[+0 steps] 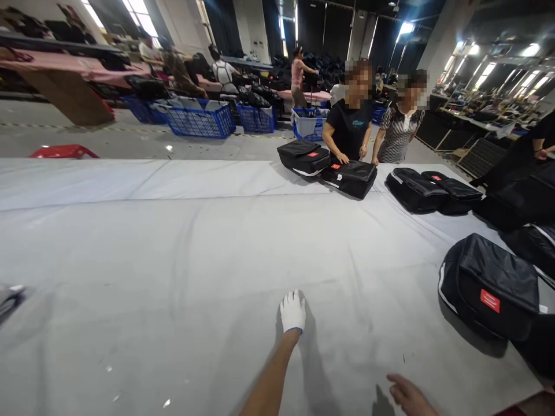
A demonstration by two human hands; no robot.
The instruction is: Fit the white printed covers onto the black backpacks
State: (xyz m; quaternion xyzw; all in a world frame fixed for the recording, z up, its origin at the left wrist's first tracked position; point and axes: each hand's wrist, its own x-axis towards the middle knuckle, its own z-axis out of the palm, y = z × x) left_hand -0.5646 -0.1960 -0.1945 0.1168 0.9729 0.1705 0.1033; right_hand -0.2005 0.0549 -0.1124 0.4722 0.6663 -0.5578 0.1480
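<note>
My left hand (293, 312), in a white glove with a blue cuff edge, rests palm down on the white-covered table (195, 277). Its fingers are stretched forward, and I see nothing held. At the bottom edge, my right hand (405, 393) is bare and partly out of frame, its index finger extended to the left over the cloth. Nothing shows in it either. The closest large object is a black backpack (489, 289) with a red label and pale edging, lying on the table to the right, apart from both hands.
More black bags (416, 189) lie along the far right side. Across the table, one person's hand (342, 158) touches a black bag (353, 178); another person stands alongside. A red stool (65, 151) and blue crates (199, 120) are beyond. A red sleeve (514, 411) shows bottom right.
</note>
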